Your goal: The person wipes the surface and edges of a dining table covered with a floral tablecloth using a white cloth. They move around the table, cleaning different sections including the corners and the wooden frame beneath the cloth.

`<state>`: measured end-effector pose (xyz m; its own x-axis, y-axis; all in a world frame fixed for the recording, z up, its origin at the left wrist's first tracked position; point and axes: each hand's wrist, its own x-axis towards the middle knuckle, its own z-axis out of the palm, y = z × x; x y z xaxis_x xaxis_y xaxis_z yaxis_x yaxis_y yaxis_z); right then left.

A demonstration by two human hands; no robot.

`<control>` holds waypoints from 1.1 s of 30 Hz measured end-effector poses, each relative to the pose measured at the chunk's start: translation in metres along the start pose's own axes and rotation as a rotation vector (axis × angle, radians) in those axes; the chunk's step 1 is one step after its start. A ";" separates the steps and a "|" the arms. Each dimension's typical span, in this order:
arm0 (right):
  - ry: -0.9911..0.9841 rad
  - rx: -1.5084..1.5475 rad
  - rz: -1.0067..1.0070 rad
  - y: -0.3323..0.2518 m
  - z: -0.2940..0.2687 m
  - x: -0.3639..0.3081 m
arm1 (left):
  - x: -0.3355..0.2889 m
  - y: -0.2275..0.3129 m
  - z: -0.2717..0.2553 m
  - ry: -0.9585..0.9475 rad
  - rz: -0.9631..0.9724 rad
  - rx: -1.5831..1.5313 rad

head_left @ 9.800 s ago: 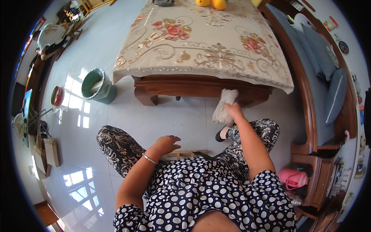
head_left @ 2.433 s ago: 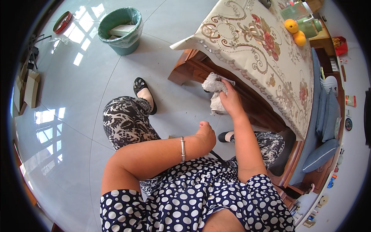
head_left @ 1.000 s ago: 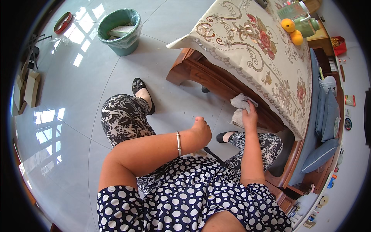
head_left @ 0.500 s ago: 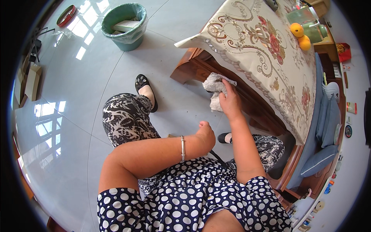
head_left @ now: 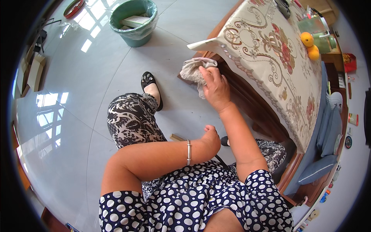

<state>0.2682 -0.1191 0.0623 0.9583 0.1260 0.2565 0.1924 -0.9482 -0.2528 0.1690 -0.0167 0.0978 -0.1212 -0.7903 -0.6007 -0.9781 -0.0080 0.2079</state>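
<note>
A crumpled pale cloth [head_left: 192,73] hangs from my right hand [head_left: 217,87], whose fingers are closed round its edge. That hand is beside the near left corner of a wooden table, and the cloth is in front of the dark wood below the tabletop. My left hand [head_left: 210,142], with a silver bangle [head_left: 189,152] at the wrist, is bent in close to my body. Its visible fingers curl downward; most of them are hidden, and what they hold, if anything, does not show.
A patterned tablecloth [head_left: 262,58] covers the table, with two oranges [head_left: 307,39] at its far right. A green lined bin [head_left: 141,38] stands on the tiled floor. Blue cushions [head_left: 317,169] lie on a seat at the right. A red ring-shaped object [head_left: 73,8] is at the upper left.
My right hand has moved left and upward with the cloth, toward the table's corner. The view has shifted slightly; my left hand keeps its pose.
</note>
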 end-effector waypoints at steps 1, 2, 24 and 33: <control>0.100 -0.080 -0.165 -0.002 0.004 0.004 | 0.000 0.000 0.000 0.011 -0.008 -0.001; 0.088 -0.112 -0.205 -0.007 0.004 0.008 | -0.001 0.001 0.000 0.015 -0.003 -0.005; -0.680 -0.776 -0.743 -0.003 0.168 0.030 | -0.007 -0.012 -0.003 0.102 -0.123 -0.054; -0.804 -0.733 -0.750 -0.005 0.159 0.034 | -0.006 -0.023 -0.008 0.092 -0.128 -0.089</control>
<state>0.3337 -0.0637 -0.0764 0.5764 0.5816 -0.5741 0.8131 -0.4779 0.3324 0.1934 -0.0168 0.1026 0.0230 -0.8321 -0.5542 -0.9653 -0.1626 0.2042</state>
